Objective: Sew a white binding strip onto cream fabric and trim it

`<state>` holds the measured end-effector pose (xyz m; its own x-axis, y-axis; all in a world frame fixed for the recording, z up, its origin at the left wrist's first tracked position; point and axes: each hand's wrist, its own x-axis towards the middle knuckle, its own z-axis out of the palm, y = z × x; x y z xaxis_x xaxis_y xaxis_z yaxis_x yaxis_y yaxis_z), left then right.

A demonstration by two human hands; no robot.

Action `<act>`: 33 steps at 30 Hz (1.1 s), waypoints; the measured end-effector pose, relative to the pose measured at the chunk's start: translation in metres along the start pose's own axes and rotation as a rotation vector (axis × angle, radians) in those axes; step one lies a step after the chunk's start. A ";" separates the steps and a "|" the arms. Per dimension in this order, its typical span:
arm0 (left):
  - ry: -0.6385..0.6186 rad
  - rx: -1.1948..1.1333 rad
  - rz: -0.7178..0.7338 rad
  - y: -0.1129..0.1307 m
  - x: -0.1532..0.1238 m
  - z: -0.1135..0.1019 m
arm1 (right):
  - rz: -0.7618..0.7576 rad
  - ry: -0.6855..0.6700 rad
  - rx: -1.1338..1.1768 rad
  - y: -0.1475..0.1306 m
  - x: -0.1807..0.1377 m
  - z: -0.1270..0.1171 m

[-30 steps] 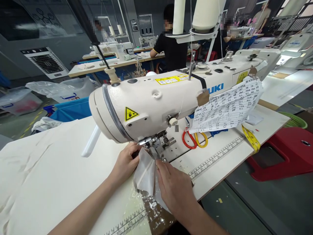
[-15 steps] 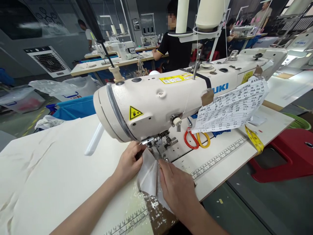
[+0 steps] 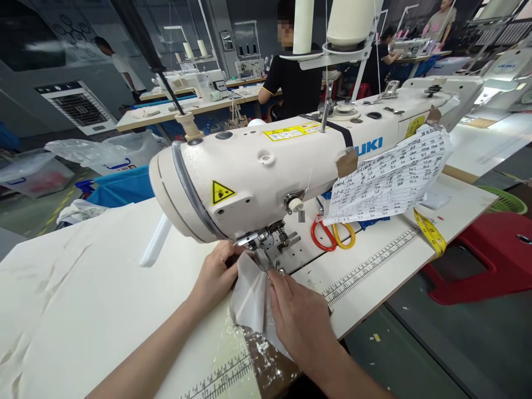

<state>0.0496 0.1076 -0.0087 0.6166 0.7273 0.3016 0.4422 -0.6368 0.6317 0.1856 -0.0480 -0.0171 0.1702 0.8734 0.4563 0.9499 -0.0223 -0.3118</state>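
A white sewing machine (image 3: 245,177) stands across the table, with its needle and presser foot area (image 3: 268,244) low at its front end. Just below that, a piece of thin white fabric (image 3: 249,299) hangs in folds between my hands. My left hand (image 3: 218,271) is closed on the fabric's left side, close to the presser foot; its fingertips are partly hidden under the machine head. On the right edge of the fabric, my right hand (image 3: 301,313) pinches with thumb and forefinger near the needle plate.
Scissors with red and yellow handles (image 3: 324,233) lie right of the needle area. A yellow tape measure (image 3: 430,233) drapes over the table edge, and a handwritten sheet (image 3: 374,177) hangs from the machine. A red stool (image 3: 469,266) stands at right. Other people sit and stand farther back.
The view has shifted slightly, so the machine appears a little further left. Both hands keep their hold on the fabric by the presser foot. A person at the back left has moved.
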 end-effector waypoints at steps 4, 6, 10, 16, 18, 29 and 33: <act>0.003 0.007 -0.021 0.001 -0.002 0.000 | 0.003 -0.009 -0.006 -0.001 0.002 0.000; 0.011 0.023 0.016 0.000 -0.002 0.000 | 0.003 -0.003 -0.008 -0.001 0.003 0.001; 0.059 0.121 0.205 -0.003 -0.002 -0.001 | -0.001 0.019 -0.010 -0.002 0.006 0.003; 0.132 0.248 0.514 -0.005 0.000 0.001 | 0.008 -0.022 -0.026 -0.001 0.007 0.004; 0.135 0.264 0.532 -0.003 0.000 0.001 | 0.007 -0.027 -0.029 -0.001 0.006 0.004; -0.018 0.356 0.617 0.006 0.001 -0.007 | 0.001 0.010 -0.057 -0.004 0.003 0.005; -0.162 0.297 0.530 0.012 -0.005 -0.017 | -0.009 -0.001 0.011 -0.005 -0.023 -0.011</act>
<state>0.0413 0.1008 0.0095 0.8820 0.2604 0.3928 0.1973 -0.9610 0.1939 0.1800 -0.0736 -0.0168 0.1616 0.8738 0.4587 0.9485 -0.0092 -0.3166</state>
